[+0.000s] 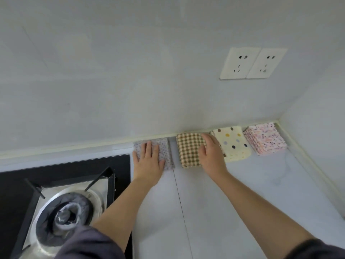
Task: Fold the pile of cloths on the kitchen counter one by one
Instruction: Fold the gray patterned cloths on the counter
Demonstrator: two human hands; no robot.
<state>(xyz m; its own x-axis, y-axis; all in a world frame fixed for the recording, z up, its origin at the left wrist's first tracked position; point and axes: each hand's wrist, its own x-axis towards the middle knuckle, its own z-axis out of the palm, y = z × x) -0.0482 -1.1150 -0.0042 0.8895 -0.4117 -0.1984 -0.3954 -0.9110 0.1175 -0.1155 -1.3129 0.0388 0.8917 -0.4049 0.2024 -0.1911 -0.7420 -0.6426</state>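
Left hand: palm down, fingers straight and slightly spread, pressing flat on the grey cloth; it grips nothing.
Right hand: palm down, fingers straight and close together, lying flat on the right part of the check cloth; it grips nothing. Its outer side reaches the left edge of the spotted cloth.
Grey cloth: folded into a small rectangle, flat on the counter against the wall, just right of the stove.
Check cloth: brown and cream, folded, just beside the grey cloth with a narrow strip of counter between them.
Spotted cloth: cream with dark and yellow dots, folded, touching or slightly overlapping the check cloth's right side; which one cannot be told under the hand.
Pink cloth: speckled, folded in visible layers, in the counter's far right corner, near the spotted cloth but apart from it.
Row: all four cloths sit in a line along the foot of the wall.
Arms: bare forearms reach forward; dark sleeves show at the bottom edge.
Stove: black top with a metal burner, at the left.
Sockets: two white plates side by side on the wall above the cloths.
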